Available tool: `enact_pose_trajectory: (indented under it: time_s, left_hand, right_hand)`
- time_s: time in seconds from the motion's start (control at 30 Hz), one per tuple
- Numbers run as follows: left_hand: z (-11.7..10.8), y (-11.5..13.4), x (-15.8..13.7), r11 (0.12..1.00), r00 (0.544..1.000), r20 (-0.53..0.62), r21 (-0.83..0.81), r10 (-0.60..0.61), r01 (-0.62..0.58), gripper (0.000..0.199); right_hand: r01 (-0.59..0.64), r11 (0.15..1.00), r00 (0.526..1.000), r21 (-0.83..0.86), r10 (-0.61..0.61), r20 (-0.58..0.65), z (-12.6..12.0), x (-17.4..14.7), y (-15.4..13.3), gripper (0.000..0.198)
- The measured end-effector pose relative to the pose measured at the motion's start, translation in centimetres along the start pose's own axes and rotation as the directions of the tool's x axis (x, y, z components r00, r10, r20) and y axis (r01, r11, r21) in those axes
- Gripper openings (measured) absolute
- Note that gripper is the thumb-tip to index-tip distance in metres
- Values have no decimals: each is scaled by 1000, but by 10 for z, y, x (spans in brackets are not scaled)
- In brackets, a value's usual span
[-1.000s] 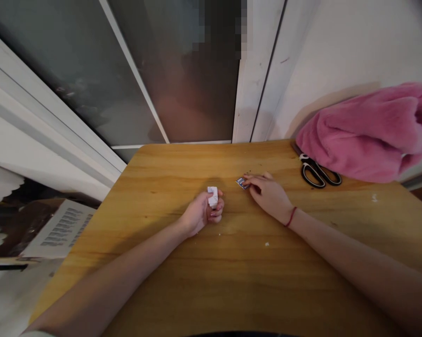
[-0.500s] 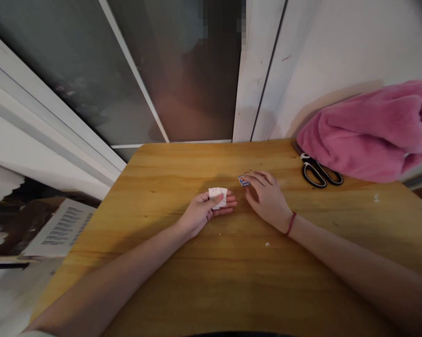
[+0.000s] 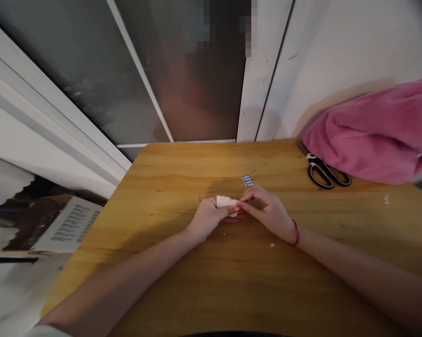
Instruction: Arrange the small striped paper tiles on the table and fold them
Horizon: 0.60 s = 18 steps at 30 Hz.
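Pinched under the thumb of my left hand [image 3: 211,216] are small white paper pieces [image 3: 225,201] with faint drawn lines on the top one. My right hand [image 3: 265,206], a red band at its wrist, has thumb and forefinger closed at the right edge of the same paper. Whether it grips one piece or several I cannot tell. Just beyond my right fingers a small blue-and-white card [image 3: 248,180] lies flat on the wooden table [image 3: 183,290], apart from both hands.
Black-handled scissors [image 3: 321,175] lie at the back right, their blades under a pink plush cloth [image 3: 368,135]. White scraps [image 3: 272,245] dot the table. A sliding glass door [image 3: 200,98] stands behind, and a printed cardboard box [image 3: 69,227] is beyond the left edge.
My right hand has let go of the blue-and-white card, which stays on the table. It has come towards me and left to the paper in my left hand, whose fingers have curled in.
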<state>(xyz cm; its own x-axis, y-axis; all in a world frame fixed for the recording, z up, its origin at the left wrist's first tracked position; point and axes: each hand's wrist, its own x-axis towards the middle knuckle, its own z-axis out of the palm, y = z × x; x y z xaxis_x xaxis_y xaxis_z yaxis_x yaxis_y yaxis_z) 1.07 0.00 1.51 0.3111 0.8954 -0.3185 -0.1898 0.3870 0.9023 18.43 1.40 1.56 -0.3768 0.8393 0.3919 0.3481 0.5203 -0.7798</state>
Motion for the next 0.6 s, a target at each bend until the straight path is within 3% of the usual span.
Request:
enact_pose_trajectory:
  time_s: [0.3, 0.5, 0.6]
  left_hand:
    - [-6, 5, 2, 999, 991, 133, -39, 33, -28, 27]
    - [-7, 3, 2, 998, 997, 68, -56, 30, -26, 27]
    - [-6, 2, 2, 997, 999, 34, -78, 23, -21, 26]
  right_hand:
    - [-103, 992, 989, -76, 93, -118, 0, 2, 5, 16]
    - [-206, 978, 947, 7, 202, -251, -6, 7, 16, 20]
    - [-193, 980, 925, 38, 195, -326, -12, 11, 25, 21]
